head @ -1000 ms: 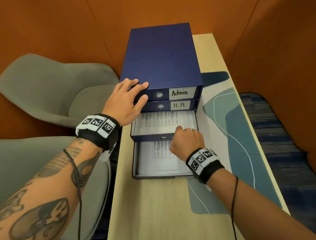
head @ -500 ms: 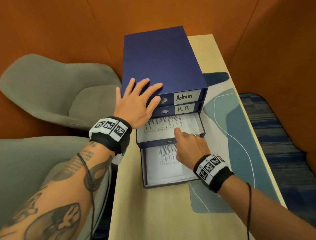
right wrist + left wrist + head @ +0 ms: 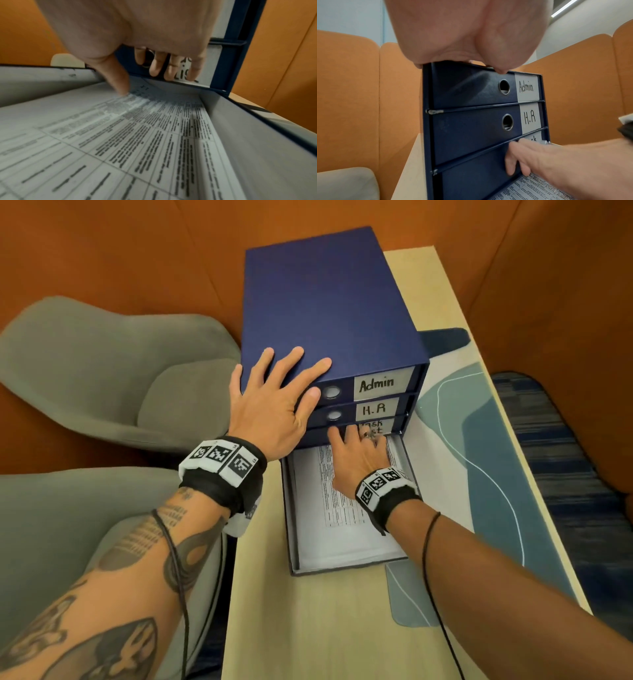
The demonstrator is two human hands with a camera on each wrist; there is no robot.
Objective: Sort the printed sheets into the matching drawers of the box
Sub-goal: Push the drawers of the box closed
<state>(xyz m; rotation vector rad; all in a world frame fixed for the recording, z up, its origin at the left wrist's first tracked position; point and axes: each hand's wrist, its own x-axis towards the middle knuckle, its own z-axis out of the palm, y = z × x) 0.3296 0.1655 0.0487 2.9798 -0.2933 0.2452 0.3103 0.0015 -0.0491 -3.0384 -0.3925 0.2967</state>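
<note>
A dark blue drawer box (image 3: 325, 302) stands on the table, its drawers labelled Admin, H.R and a partly hidden third label. My left hand (image 3: 274, 402) lies flat, fingers spread, on the box's front left top corner (image 3: 462, 63). My right hand (image 3: 356, 453) presses its straight fingers (image 3: 154, 67) against the front of the third drawer (image 3: 471, 182), which sits flush in the box. Below it the bottom drawer (image 3: 291, 525) is pulled far out. A printed sheet (image 3: 342, 529) with a table on it lies flat inside, under my right wrist (image 3: 137, 148).
Two grey chairs (image 3: 102, 371) (image 3: 68, 525) stand left of the narrow wooden table (image 3: 308, 628). A blue and teal desk mat (image 3: 479, 440) lies right of the box. Orange padded walls (image 3: 548, 302) close in behind and at the right.
My right hand has pushed the third drawer, which stood open with a sheet in it, back into the box. My left hand has slid from the front left corner further onto the lid.
</note>
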